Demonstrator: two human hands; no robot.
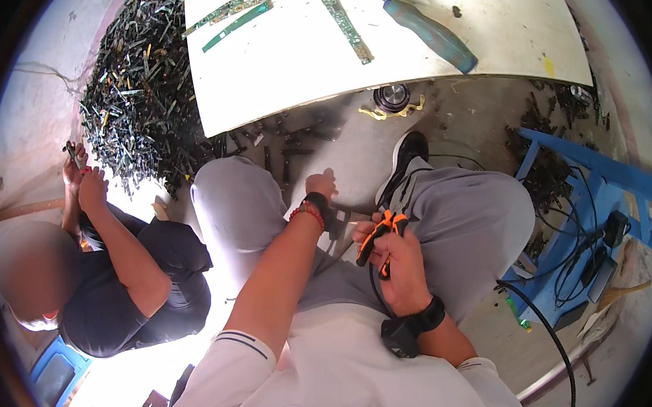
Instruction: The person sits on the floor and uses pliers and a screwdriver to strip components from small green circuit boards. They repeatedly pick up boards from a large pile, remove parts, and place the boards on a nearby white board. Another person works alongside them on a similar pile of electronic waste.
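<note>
Orange-and-black pliers (390,223) are in the person's right hand (403,270), before the lap (344,287). At far left, a co-worker's hands (92,190) grip a small tool (71,152) beside heaped dark scrap (148,84). Rightward, the person's left hand (321,182) is loosely bent; whether it holds anything, I cannot tell. Next, the right fingers curl around the pliers' handles. Rightmost stands a blue frame (597,162).

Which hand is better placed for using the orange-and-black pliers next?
Probably the right hand: its fingers are closed around the pliers. The left hand is apart from them, with no tool visible in it.
</note>
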